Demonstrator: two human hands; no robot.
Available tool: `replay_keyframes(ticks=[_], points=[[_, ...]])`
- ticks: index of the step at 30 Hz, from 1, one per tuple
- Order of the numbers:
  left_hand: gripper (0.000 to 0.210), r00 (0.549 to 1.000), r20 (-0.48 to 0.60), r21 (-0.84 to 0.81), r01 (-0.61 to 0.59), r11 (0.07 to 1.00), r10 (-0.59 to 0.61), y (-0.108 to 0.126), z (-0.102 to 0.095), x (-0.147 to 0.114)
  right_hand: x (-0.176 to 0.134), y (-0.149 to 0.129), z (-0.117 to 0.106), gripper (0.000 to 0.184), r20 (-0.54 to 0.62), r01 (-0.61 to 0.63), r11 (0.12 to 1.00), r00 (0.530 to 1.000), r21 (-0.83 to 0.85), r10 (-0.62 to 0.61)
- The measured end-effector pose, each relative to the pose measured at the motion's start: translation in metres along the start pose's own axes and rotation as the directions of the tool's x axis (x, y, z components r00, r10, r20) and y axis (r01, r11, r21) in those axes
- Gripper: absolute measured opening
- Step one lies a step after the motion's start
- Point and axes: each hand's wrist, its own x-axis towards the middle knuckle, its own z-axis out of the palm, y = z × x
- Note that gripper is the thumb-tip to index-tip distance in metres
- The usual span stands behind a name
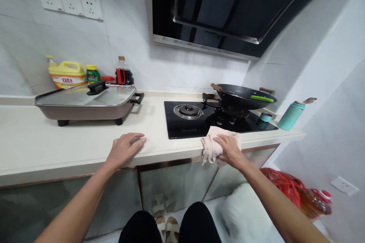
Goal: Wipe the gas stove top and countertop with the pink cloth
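Head camera view: a person's right hand (pixel 228 150) closes over a pale pink cloth (pixel 211 144), which drapes across the front edge of a white tabletop (pixel 155 125) beside a black gas stove (pixel 176 129). The left hand (pixel 124 150), fingers loosely curved and thumb parted from them, is at the tabletop's front, near a lidded electric pan (pixel 76 113). A wok (pixel 239 97) sits on the stove's right burner; a turquoise flask (pixel 291 117) stands at far right.
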Motion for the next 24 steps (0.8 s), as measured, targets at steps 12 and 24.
replay_keyframes(ticks=[12,24], points=[[0.057,1.0,-0.015,0.079,-0.007,0.997,0.009,0.004,0.003,-0.003,0.094,-0.06,-0.024,0.064,-0.167,-0.275,0.945,0.938,0.176,0.303],[0.053,0.908,-0.114,-0.018,-0.409,0.913,0.404,0.102,0.058,0.034,0.073,-0.125,0.002,0.051,-0.231,-0.162,0.838,0.918,0.522,0.321]])
